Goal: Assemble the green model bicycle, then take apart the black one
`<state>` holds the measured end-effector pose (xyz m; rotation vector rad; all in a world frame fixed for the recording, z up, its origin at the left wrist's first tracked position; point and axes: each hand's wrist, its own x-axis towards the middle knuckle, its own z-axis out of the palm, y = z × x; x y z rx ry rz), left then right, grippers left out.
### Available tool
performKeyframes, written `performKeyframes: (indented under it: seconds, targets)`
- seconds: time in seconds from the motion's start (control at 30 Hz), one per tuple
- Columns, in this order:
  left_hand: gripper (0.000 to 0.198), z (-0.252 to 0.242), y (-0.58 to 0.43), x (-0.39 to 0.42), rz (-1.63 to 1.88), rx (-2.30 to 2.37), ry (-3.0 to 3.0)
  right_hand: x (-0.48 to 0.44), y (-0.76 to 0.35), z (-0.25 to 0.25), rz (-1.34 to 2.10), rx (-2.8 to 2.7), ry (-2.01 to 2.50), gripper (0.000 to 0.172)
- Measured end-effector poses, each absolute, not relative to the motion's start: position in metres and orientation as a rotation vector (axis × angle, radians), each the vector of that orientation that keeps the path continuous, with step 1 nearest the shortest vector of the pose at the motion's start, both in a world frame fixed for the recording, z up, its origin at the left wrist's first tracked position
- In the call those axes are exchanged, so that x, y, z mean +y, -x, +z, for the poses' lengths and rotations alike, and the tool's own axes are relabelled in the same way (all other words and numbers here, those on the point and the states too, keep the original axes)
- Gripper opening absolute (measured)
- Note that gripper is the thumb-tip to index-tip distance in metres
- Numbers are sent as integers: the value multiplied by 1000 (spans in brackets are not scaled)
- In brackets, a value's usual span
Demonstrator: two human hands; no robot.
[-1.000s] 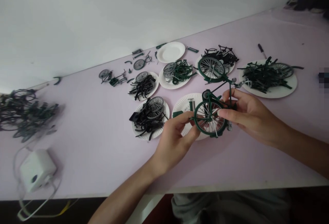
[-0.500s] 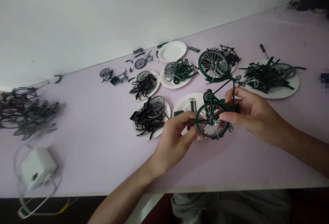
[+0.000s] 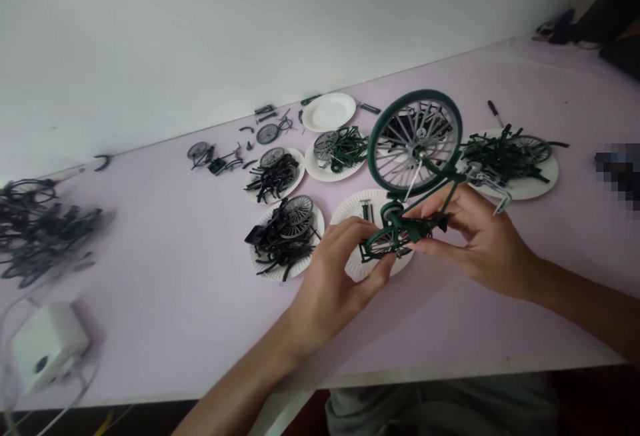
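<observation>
Both hands hold a dark green model bicycle (image 3: 395,197) above the front part of the table, tilted so that one large spoked wheel points up and away from me. My left hand (image 3: 340,269) pinches the nearer wheel's rim between thumb and fingers. Closed round the frame near the saddle end is my right hand (image 3: 480,243), its thumb close to the near wheel. Silver handlebars stick out to the right over that hand. Under the bicycle lies a white paper plate (image 3: 345,223) with a small green pump-like part (image 3: 365,209) on it.
Paper plates with black parts (image 3: 285,236) and green parts (image 3: 510,156) stand around. A bare plate (image 3: 329,113) lies near the wall. A screwdriver (image 3: 495,113) is at the back right. At left are a bicycle pile (image 3: 45,229) and a white box with cables (image 3: 50,349).
The bicycle has been tilted, its far wheel now higher and nearer the camera, the near wheel seen flatter. Both hands keep their hold. The view has shifted slightly.
</observation>
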<state>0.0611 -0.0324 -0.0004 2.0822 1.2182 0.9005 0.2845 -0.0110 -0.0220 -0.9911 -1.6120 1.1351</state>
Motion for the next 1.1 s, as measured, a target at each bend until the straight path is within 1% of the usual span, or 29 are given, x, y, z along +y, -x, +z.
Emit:
performKeyframes:
  seconds: [0.13,0.2,0.27,0.37,0.43,0.47,0.57,0.63,0.7,0.8,0.93,1.03,1.1]
  targets:
    - [13,-7,-56,-28,1027,1151,-2425,-9,-288,-23,877,-1810,1036,19]
    - [12,-9,-52,-25,1037,1079,-2593,-7,-290,-21,849,-1904,1005,20]
    - [16,-10,-47,-22,1018,1007,-2718,-5,-291,-19,897,-1979,849,27]
    - [29,-10,-43,-18,998,925,-2854,0,-293,-19,929,-2068,616,45]
    - [34,-10,-42,-16,1019,908,-2917,3,-293,-19,873,-2093,548,52]
    - [33,-10,-42,-16,1037,913,-2931,3,-293,-19,831,-2102,528,53]
    - [23,-11,-43,-14,1122,942,-2921,3,-292,-17,734,-2104,544,46]
    - [17,-12,-45,-13,1166,967,-2905,1,-291,-15,750,-2100,569,40]
    - [14,-12,-47,-14,1180,1008,-2899,-1,-291,-15,778,-2081,598,40]
    - [16,-13,-48,-17,1149,1036,-2917,-3,-291,-19,781,-2052,623,45]
    - [28,-12,-48,-21,1108,980,-2936,-2,-291,-22,801,-2088,630,45]
    - [23,-12,-47,-21,1041,1032,-2932,3,-296,-15,666,-2219,606,40]
    - [25,-13,-45,-19,950,1147,-2926,8,-304,-7,560,-2331,671,38]
